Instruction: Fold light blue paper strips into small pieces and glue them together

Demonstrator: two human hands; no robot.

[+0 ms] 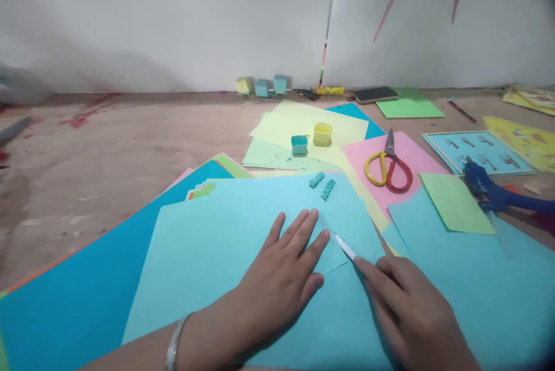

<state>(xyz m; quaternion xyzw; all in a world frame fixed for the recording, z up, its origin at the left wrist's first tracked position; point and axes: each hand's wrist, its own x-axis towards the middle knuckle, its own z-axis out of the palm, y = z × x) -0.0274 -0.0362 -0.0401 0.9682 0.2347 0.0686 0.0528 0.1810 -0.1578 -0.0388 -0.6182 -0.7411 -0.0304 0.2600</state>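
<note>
My left hand (284, 264) lies flat, fingers spread, on a large light-blue paper sheet (195, 261). My right hand (403, 307) is closed around a slim white craft knife (346, 246), its thin tip touching or just above that sheet, close to my left fingertips. A short straight line, perhaps a cut, shows in the paper between the hands. Beyond my left fingers lie two small folded teal paper strips (316, 180). Farther back, a teal paper box (299, 145) and a yellow paper box (322, 133) stand on pale yellow paper (299, 119).
Scissors (392, 166) with yellow and red handles rest on pink paper (359, 148). At the right are a blue glue gun (489, 189) and a green sheet (455, 203). A phone (375, 94) and small paper cubes (262, 88) sit along the back wall.
</note>
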